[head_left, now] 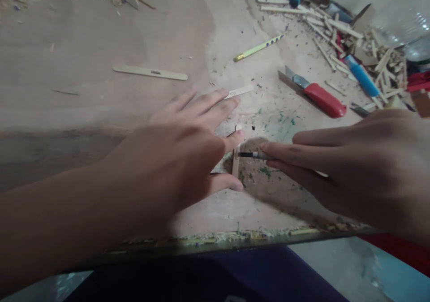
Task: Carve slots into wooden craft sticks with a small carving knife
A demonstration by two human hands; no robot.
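The left hand (188, 140) lay open, fingers spread, on the worktop (101, 33), with forefinger and thumb touching the 2 ends of a short wooden stick (235, 164) near the front edge. The right hand (352, 163) was closed around a thin tool (250, 155), whose dark tip touched the stick. A red utility knife (322, 98) lay farther back.
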